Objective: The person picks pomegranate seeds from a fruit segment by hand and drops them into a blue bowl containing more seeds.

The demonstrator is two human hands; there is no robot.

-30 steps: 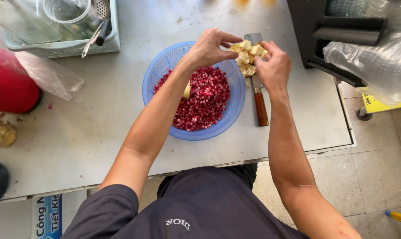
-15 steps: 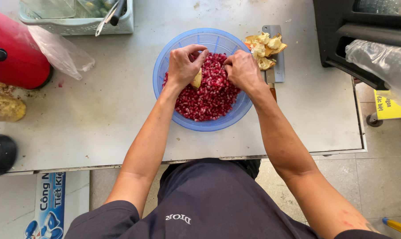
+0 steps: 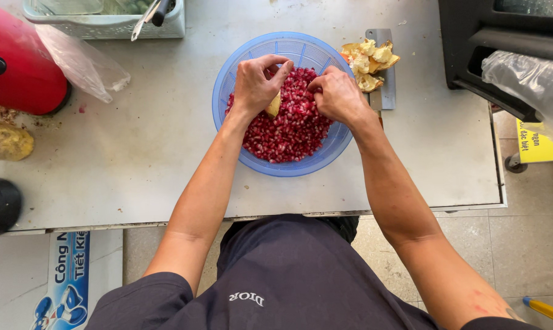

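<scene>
Both hands work over the blue basket of pomegranate seeds at counter centre — left hand grips a rind piece, right hand curled closed. Peel scraps lie at two o'clock.

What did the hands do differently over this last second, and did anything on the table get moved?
A second ago both hands were at the pile of peel pieces on the cleaver. Since then the left hand and right hand have moved over the blue basket of red seeds. The left hand keeps its yellowish piece; the right rests on the seeds. Basket, cleaver, peel pile and red container stayed put.
</scene>
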